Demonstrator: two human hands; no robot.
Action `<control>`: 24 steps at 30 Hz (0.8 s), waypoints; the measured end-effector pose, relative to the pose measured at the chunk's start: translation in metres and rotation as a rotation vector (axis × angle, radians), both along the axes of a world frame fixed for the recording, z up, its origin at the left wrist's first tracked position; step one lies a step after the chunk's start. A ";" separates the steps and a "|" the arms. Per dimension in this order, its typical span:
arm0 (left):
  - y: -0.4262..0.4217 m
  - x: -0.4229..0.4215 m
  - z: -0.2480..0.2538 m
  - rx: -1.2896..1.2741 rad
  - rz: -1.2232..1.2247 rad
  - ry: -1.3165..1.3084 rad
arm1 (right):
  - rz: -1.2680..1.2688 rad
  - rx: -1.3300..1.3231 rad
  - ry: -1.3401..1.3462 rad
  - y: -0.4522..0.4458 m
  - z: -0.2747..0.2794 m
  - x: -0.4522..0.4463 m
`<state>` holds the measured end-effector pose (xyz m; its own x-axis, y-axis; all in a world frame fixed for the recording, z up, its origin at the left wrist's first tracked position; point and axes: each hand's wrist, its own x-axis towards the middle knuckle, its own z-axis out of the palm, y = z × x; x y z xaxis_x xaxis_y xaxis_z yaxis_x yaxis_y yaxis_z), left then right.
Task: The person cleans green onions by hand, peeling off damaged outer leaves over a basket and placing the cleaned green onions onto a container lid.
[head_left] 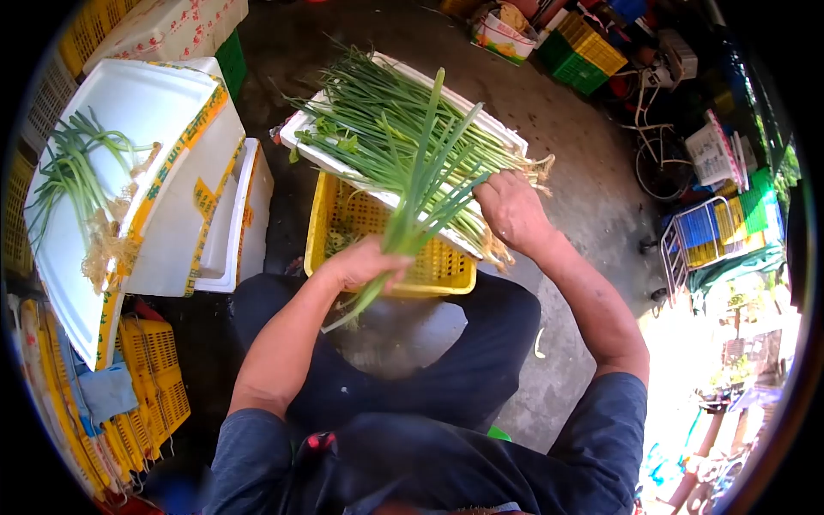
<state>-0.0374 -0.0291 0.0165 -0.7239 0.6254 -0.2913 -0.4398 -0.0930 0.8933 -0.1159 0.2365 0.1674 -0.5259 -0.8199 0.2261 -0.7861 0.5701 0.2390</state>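
Observation:
My left hand is closed around the lower part of a small bunch of green onions, whose leaves fan out upward and whose pale ends poke out below the fist. My right hand is at the right of the bunch, fingers pinched on the tip of a green onion leaf. Behind the hands, a pile of green onions with roots to the right fills a white foam tray. That tray rests over a yellow plastic crate, which holds some green scraps.
At left, more green onions with long roots lie on a tilted white foam lid on foam boxes. Yellow crates stand lower left. A metal cart is at right, and a green crate at the back.

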 end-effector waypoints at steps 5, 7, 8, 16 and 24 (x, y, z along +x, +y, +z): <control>0.000 -0.004 0.001 0.062 0.044 -0.003 | -0.175 -0.148 -0.058 -0.001 -0.023 -0.008; -0.003 -0.006 -0.002 0.025 0.044 0.010 | -0.274 -0.241 -0.110 -0.003 -0.027 -0.012; -0.003 -0.006 -0.008 -0.041 0.029 0.009 | -0.404 -0.275 -0.130 0.002 -0.016 -0.022; -0.001 -0.010 -0.014 -0.118 0.064 0.040 | -0.144 -0.545 -0.131 -0.028 0.049 0.021; 0.003 -0.005 -0.017 -0.235 0.042 0.057 | 0.084 -0.091 0.058 -0.072 0.054 0.009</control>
